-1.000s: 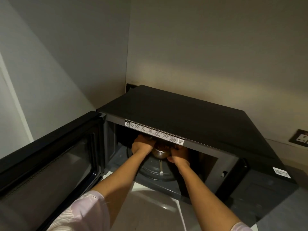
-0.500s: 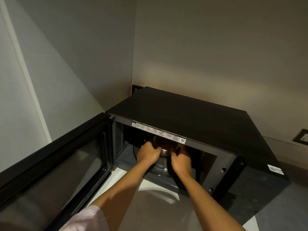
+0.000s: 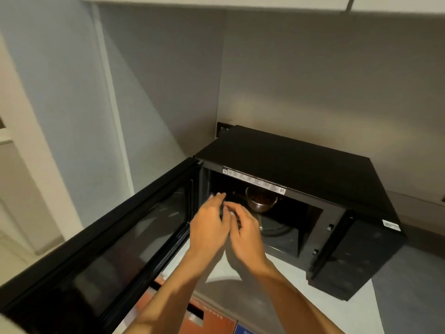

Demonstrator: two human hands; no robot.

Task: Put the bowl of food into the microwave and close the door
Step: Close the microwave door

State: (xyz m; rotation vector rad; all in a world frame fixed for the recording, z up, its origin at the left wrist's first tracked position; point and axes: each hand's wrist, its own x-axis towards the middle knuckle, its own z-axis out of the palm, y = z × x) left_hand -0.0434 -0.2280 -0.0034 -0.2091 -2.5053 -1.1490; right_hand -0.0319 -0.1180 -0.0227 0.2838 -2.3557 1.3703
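A black microwave stands in the corner of a white counter, its door swung wide open to the left. Inside, a small metal bowl of dark food rests on the glass turntable. My left hand and my right hand hover close together just in front of the cavity opening, left of the bowl and apart from it. Both hands hold nothing, with fingers loosely spread. The far part of the cavity is dark.
The microwave's control panel is on its right side. Walls close in behind and to the left, with a cabinet overhead. An orange and blue box lies below the counter edge. White counter extends to the right front.
Both hands have let go of the bowl and drawn back out of the cavity toward me. The bowl stays on the turntable. The view has tilted up and pulled back.
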